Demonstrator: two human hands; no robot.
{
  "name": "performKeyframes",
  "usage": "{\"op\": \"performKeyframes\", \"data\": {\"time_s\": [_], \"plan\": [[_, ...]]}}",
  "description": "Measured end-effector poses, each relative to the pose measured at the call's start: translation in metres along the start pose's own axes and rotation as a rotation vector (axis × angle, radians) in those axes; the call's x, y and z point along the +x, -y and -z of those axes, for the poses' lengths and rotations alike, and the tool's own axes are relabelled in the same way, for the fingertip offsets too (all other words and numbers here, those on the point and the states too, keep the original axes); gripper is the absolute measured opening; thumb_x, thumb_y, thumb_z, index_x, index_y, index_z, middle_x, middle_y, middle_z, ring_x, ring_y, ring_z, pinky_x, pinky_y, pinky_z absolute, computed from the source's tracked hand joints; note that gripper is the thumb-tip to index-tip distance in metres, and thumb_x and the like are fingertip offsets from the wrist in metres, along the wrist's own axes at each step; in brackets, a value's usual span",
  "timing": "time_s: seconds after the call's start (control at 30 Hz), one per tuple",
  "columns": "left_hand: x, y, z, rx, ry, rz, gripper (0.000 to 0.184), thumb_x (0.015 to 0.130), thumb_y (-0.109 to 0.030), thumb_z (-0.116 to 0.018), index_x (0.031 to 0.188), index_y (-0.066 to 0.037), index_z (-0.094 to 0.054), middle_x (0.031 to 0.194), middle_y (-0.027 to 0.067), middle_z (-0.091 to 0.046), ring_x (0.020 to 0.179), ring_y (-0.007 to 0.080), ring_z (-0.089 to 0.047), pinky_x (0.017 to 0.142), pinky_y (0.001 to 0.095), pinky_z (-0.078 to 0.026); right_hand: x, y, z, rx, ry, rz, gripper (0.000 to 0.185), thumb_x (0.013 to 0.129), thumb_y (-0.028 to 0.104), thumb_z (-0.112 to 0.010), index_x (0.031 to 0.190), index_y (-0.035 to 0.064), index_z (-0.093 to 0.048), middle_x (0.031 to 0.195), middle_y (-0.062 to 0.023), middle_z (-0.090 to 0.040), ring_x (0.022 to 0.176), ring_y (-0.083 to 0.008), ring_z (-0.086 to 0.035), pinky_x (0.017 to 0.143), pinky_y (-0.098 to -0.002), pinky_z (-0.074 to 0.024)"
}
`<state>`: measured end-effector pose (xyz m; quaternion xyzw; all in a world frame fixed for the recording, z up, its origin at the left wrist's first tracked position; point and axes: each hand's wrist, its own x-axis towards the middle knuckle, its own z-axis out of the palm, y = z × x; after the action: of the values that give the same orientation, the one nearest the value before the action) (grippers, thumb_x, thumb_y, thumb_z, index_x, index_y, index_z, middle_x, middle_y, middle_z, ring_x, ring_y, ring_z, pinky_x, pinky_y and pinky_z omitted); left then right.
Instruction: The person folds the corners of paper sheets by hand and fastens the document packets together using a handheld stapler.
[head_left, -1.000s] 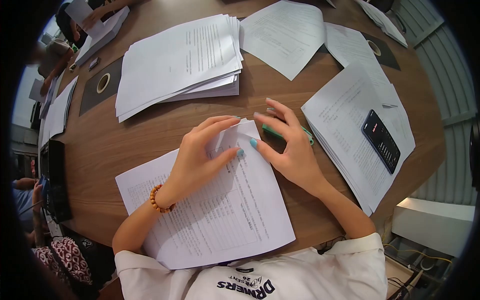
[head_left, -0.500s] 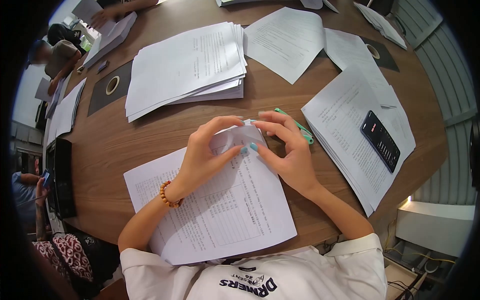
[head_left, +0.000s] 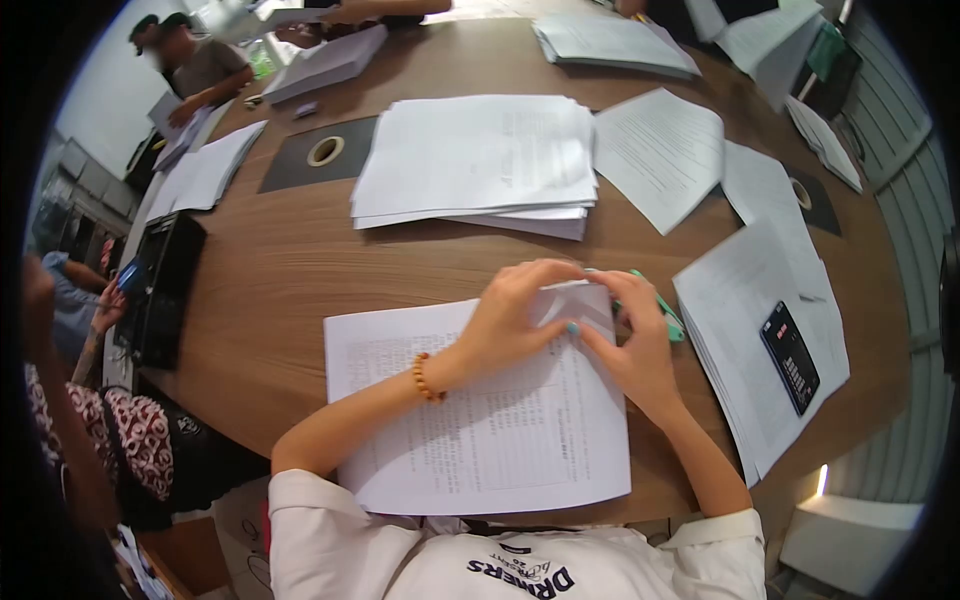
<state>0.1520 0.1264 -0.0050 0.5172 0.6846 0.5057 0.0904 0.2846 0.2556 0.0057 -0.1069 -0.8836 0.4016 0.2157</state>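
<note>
A printed sheaf of papers (head_left: 480,430) lies on the table in front of me, showing a table and lines of text. My left hand (head_left: 520,315), a beaded bracelet (head_left: 427,378) on its wrist, curls over the top edge of the sheaf with fingertips and thumb closed on it. At the top right corner, my right hand (head_left: 640,345) pinches the same papers. The two thumbs nearly meet. Just beyond the right fingers lies a green object (head_left: 672,322), partly hidden, its kind unclear.
A thick paper stack (head_left: 470,160) sits ahead, beside a loose sheet (head_left: 665,150). At right, a phone (head_left: 790,358) rests on more papers (head_left: 720,300). A black box (head_left: 170,290) stands at the left edge. Other people (head_left: 205,70) are around the table.
My view has shifted, so the table's contents appear farther right and lower. Both hands stay at the top edge of the papers, with the thumbs closer together.
</note>
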Motion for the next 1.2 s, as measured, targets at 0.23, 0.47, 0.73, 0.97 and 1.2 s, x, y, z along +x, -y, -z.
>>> {"op": "performKeyframes", "data": {"time_s": [0.23,0.47,0.73,0.97,1.2], "plan": [[-0.007,0.003,0.005,0.26,0.043,0.048,0.038,0.072,-0.031,-0.073,0.097,-0.004,-0.066,0.102,0.0078,-0.065,0.1,0.0201,-0.057,0.089,0.0334,-0.037,-0.039,-0.001,0.002,0.061,0.003,-0.154,0.059,0.076,0.009,-0.068,0.128,-0.0064,-0.044,0.134,-0.02,-0.038,0.121,-0.0311,-0.042,0.093,-0.0349,-0.0421],[-0.01,0.004,0.001,0.261,0.005,-0.028,0.037,0.072,-0.027,-0.074,0.1,-0.005,-0.065,0.105,0.0061,-0.065,0.103,0.0202,-0.057,0.095,0.0355,-0.035,-0.045,0.003,0.003,0.364,0.091,-0.274,0.055,0.082,0.007,-0.061,0.131,-0.0089,-0.039,0.14,-0.021,-0.033,0.128,-0.0284,-0.038,0.104,-0.0357,-0.0325],[-0.004,-0.003,0.01,-0.073,0.051,0.183,0.033,0.07,-0.02,-0.076,0.094,-0.003,-0.062,0.095,0.0101,-0.065,0.093,0.0237,-0.061,0.086,0.0343,-0.042,-0.039,0.029,0.005,0.888,0.03,-0.412,0.054,0.082,0.0,-0.061,0.129,-0.0019,-0.035,0.131,-0.02,-0.042,0.119,-0.0225,-0.045,0.102,-0.0351,-0.0351],[-0.001,0.0,0.01,-0.066,0.015,0.113,0.033,0.067,-0.017,-0.077,0.091,-0.001,-0.06,0.088,0.011,-0.065,0.084,0.0237,-0.063,0.078,0.0323,-0.047,-0.023,0.009,0.012,0.892,0.266,-0.582,0.058,0.08,0.0,-0.064,0.128,-0.0005,-0.032,0.119,-0.0158,-0.053,0.104,-0.017,-0.055,0.086,-0.0291,-0.0478],[0.001,-0.016,0.04,0.007,0.078,0.092,0.052,0.068,-0.018,-0.079,0.111,-0.001,-0.055,0.112,0.0127,-0.06,0.108,0.022,-0.055,0.095,0.0331,-0.041,-0.022,0.015,-0.004,0.851,0.218,-0.347,0.065,0.076,-0.005,-0.065,0.132,0.0093,-0.034,0.118,-0.0075,-0.051,0.107,-0.0145,-0.052,0.087,-0.0295,-0.0464]]}}
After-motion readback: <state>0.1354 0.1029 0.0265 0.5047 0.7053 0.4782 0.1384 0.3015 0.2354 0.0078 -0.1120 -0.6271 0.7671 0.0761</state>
